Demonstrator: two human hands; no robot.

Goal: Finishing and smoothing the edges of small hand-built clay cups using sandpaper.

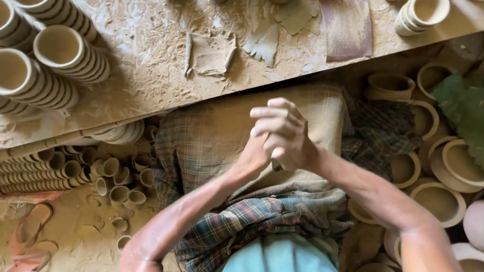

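Clay lump (277, 162), barely showing, sits pressed between the palms over the lap cloth (236, 135). Right hand (286, 133) fingers curl together over the left hand (253, 156). Cup stacks (45, 58) lie at ten o'clock.

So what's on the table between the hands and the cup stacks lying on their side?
In the head view, between the clasped hands and the stacks of clay cups, the dusty table holds only a flat, crumpled scrap of clay.
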